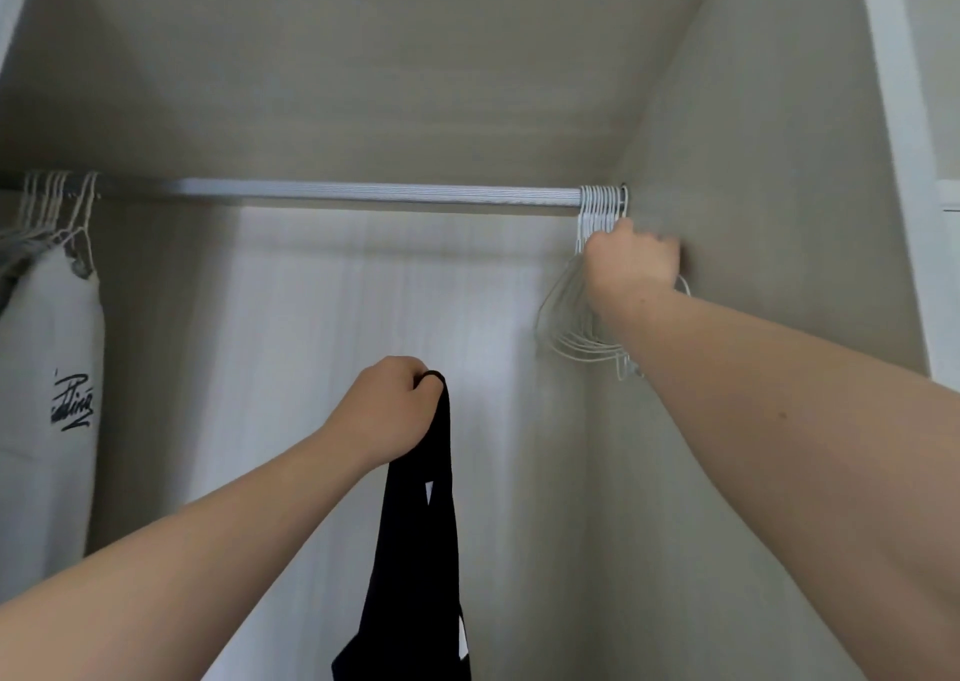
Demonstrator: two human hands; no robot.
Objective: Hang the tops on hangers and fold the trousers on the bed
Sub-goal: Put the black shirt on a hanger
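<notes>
Head view, looking up into an open wardrobe (363, 83). Beige wood-grain top panel fills the upper half of the frame. The right side wall (753, 161) has the same beige finish. The back panel (337, 317), centre of frame, is paler, near white, with vertical grain. A white door frame edge (893, 109) runs down the upper right.

A ribbed metal rail (363, 194) crosses the frame from left to right, just under the top panel.

Upper left: a group of pale hangers (52, 202) on the rail, carrying clothes. The nearest is a white garment (47, 368) with black script lettering. A grey fabric edge shows at the far left border.

Right end of the rail: a bunch of white hangers (566, 327), hooks packed together against the side wall.

Right hand (628, 259): raised to the necks of the white hangers, just below the hooks. It is seen from the back and somewhat blurred, closed into a fist about the wires. A wire loop shows past the wrist.

Left hand (387, 410): lower centre of frame, fingers (410, 368) curled tight round the strap of a black top (421, 550). The top hangs straight down from the fist to the bottom edge, in front of the back panel, well apart from the rail. Small white marks show on the fabric.
</notes>
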